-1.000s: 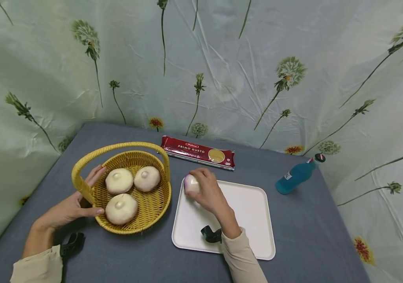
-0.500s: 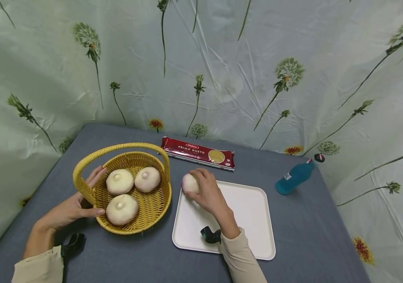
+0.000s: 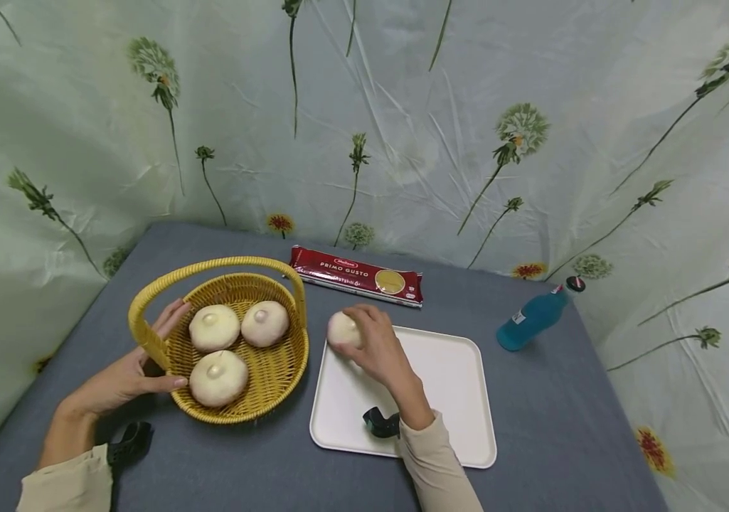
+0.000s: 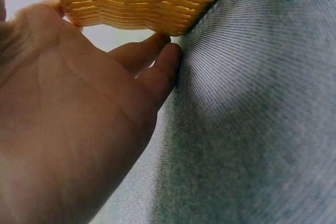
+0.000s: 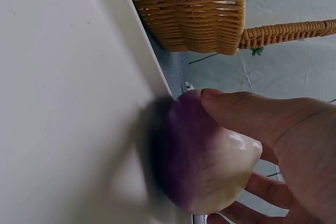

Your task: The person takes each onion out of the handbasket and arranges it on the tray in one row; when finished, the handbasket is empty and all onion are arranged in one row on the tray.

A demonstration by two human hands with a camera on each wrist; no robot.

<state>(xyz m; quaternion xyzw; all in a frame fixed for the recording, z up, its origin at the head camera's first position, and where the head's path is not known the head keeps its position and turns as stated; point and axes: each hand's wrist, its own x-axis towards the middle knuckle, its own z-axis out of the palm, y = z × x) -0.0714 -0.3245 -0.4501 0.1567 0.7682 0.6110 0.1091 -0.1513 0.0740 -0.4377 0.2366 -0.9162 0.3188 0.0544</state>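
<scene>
Soft, even light fills the head view, bright and without glare; faint shadows sit under the woven yellow wicker basket point(image 3: 236, 370) toward 6 o'clock and beneath the white plastic tray point(image 3: 447, 398). Wide-lens bending curves the scene at the edges. In the left wrist view the palm is close and soft, the grey cloth-covered desk point(image 4: 262, 129) sharper. The right wrist view blurs the purple-and-white rounded vegetable point(image 5: 205, 156), a dark smear at 9 o'clock.

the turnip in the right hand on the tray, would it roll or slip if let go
The turnip looks round and smooth with a glossy sheen, so it would probably roll on the flat white tray. It sits near the tray's edge, whose low rim may stop it. The right hand curls round it; it seems firm, not floppy.
</scene>
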